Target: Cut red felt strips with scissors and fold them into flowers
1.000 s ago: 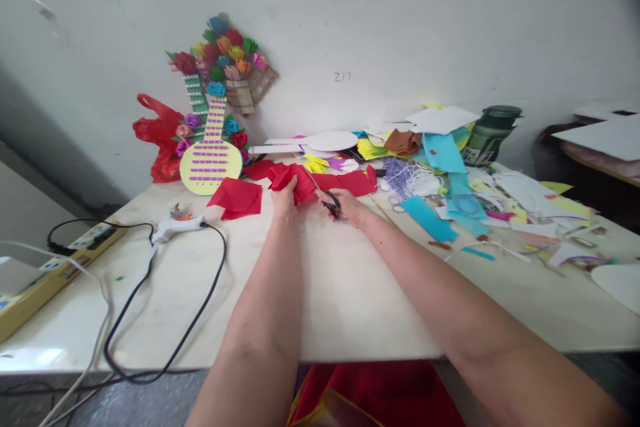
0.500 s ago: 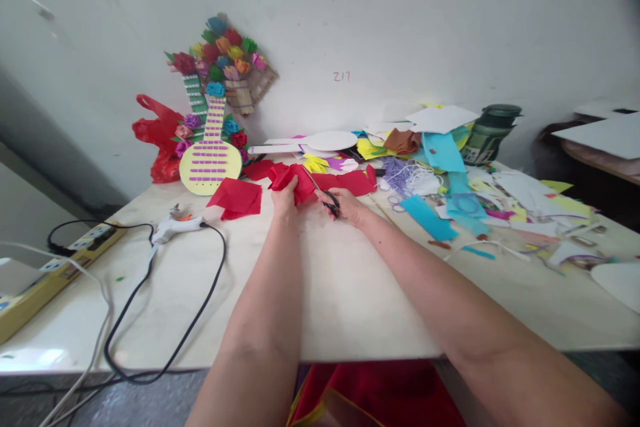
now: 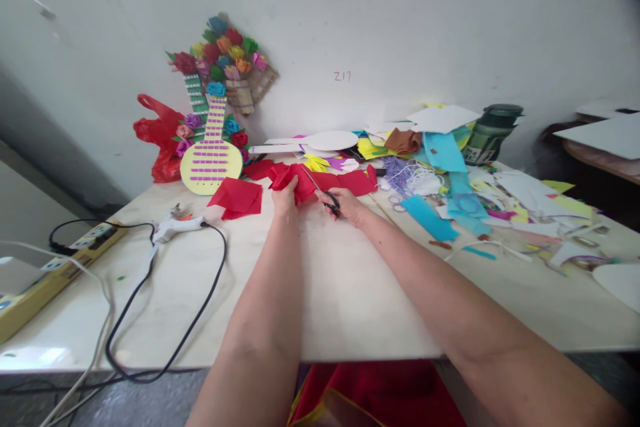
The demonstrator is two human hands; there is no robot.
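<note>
Red crepe-like paper (image 3: 303,191) is pinched in my left hand (image 3: 285,197), above the middle of the table. My right hand (image 3: 347,206) is closed round the black handles of a pair of scissors (image 3: 331,203). The blades point up and left and lie against the held paper; whether they are parted I cannot make out. More red paper (image 3: 350,182) stretches out behind my right hand. A flat red square (image 3: 236,199) rests on the table left of my left hand.
A white glue gun (image 3: 179,228) with a looped black cord lies at left, near a yellow power strip (image 3: 75,260). A yellow paper lute (image 3: 212,163) and flowers lean on the wall. Coloured scraps (image 3: 530,207) and a green bottle (image 3: 493,135) stand right.
</note>
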